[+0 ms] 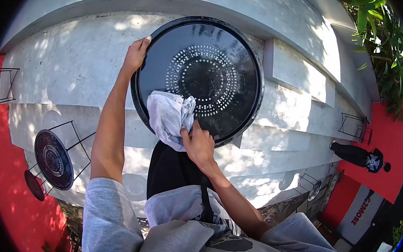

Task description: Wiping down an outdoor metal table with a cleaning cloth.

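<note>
A round black metal tabletop (pixel 240 73) with a raised rim and rings of small punched holes lies before me; it looks wet and shiny in places. My left hand (pixel 138 54) grips its rim at the upper left, thumb over the edge. In my right hand (pixel 200 144) is a bunched white cloth (pixel 167 118), pinched between thumb and fingers. The cloth rests over the lower left of the tabletop and hangs past its rim. What supports the tabletop is mostly hidden beneath it.
Concrete steps (pixel 292 110) and a concrete bench (pixel 277 10) surround me, dappled with sunlight. A similar black table (pixel 54 159) on thin metal legs stands left, near a red wall (pixel 2 170). Far right, a person (pixel 358 156) in dark clothes stands near another metal frame (pixel 352 125). Leafy plants (pixel 386 33) hang upper right.
</note>
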Available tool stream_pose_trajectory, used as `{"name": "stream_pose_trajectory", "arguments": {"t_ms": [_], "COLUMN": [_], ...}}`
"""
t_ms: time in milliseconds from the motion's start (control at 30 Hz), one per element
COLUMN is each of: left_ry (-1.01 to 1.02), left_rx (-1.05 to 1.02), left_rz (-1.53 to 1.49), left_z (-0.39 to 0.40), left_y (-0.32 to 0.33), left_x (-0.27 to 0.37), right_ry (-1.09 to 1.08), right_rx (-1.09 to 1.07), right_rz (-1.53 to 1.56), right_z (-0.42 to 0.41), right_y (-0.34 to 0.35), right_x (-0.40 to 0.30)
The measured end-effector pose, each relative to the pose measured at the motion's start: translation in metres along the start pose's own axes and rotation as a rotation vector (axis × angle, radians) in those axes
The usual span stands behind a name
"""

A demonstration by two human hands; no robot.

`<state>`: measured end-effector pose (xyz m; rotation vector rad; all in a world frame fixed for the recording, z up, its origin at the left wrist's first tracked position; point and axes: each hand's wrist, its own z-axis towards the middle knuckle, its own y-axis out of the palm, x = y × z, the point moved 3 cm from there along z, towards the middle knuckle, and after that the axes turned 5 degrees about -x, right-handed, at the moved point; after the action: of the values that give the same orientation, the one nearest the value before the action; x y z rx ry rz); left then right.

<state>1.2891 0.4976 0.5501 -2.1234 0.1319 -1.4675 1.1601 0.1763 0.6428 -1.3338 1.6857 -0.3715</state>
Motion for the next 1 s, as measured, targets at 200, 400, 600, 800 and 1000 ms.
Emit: {"name": "stream_pose_trajectory", "arguments": {"t_ms": [200,400,600,800,1000], "left_ry": [-0.025,0.003,0.040,0.079,0.043], "left_rx": [-0.006,-0.001,0.040,0.084,0.150], "left_rz": [0.022,0.010,0.055,-0.033,0.008], "left_z": [0.001,0.000,-0.008,-0.013,-0.028], "left_y": [-0.005,-0.007,-0.006,0.009,0.041], "left_x": [-0.007,-0.004,0.005,-0.003,0.028], "right_ry": [-0.040,0.113,0.002,0.047,0.005], "right_rx": [0.061,0.452,0.788,0.938,0.922], "right_rz": [0.111,0.410,0.294,0.012,-0.122], "right_z": [-0.030,-0.058,0.041,0.151,0.223], "right_y": [-0.033,-0.062,-0.081,-0.146,-0.207], "right_x": [0.053,0.123,0.143,0.144,0.148]}}
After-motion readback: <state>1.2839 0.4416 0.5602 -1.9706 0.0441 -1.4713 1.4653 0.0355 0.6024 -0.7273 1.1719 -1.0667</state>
